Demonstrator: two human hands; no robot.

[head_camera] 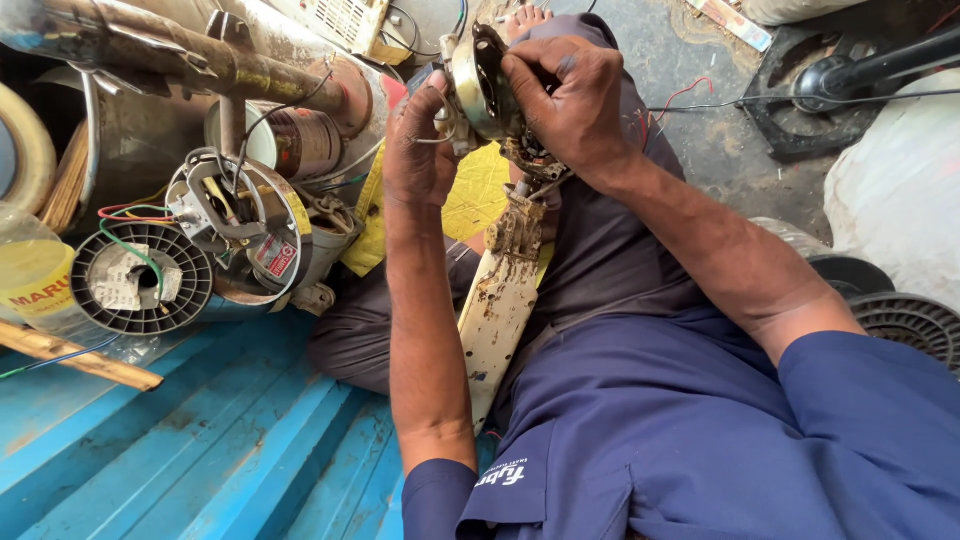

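Hands meeting on small round fan motor (482,82), held up above lap. Right hand (570,100) curled tight over motor's top and far side, hiding much of it. Left hand (418,150) closed on near edge, fingertips tucked out of sight. Dirty cream fan stand (500,300) hanging below, lower end lost behind left forearm. Second motor (235,215) and wire spool (140,278) cluttered left, partly overlapping.
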